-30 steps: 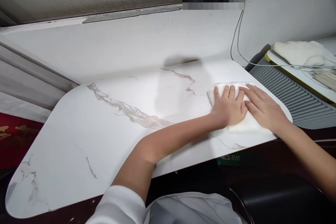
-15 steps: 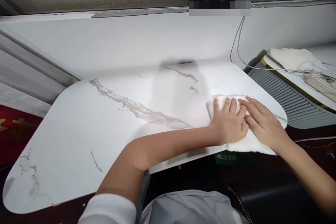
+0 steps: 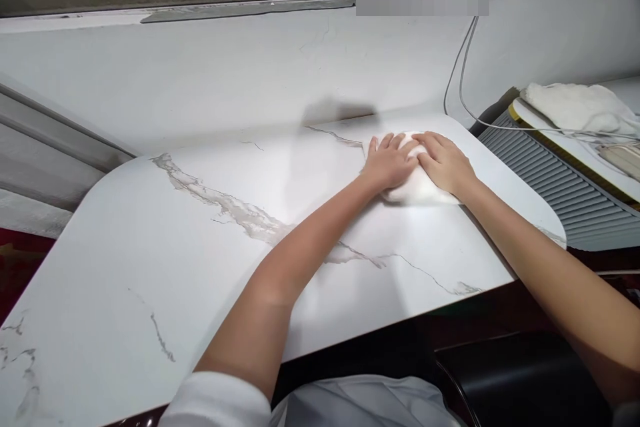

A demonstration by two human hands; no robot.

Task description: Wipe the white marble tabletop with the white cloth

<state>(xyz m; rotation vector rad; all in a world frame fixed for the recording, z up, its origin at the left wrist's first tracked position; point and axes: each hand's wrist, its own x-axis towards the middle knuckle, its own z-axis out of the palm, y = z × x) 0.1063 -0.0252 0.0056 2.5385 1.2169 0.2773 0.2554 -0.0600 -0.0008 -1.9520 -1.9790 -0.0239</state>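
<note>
A white cloth (image 3: 420, 188) lies bunched on the white, marble-patterned tabletop (image 3: 200, 293), towards its back edge and right of the middle. My left hand (image 3: 390, 163) presses flat on the cloth's left part, its fingers spread. Close beside it, my right hand (image 3: 445, 161) rests on the cloth's right part with fingers stretched out. The fingertips of the two hands almost meet. Both palms face down, and they hide much of the cloth.
A white wall (image 3: 225, 73) rises behind the tabletop, with thin cables (image 3: 463, 73) hanging at right. Another table (image 3: 590, 160) with ribbed grey sides bears a second white cloth (image 3: 583, 107). A black chair (image 3: 520, 380) stands at the lower right.
Both hands and the cloth under them have moved from the tabletop's front right edge towards its back and left. The cloth is more bunched. The view has shifted slightly.
</note>
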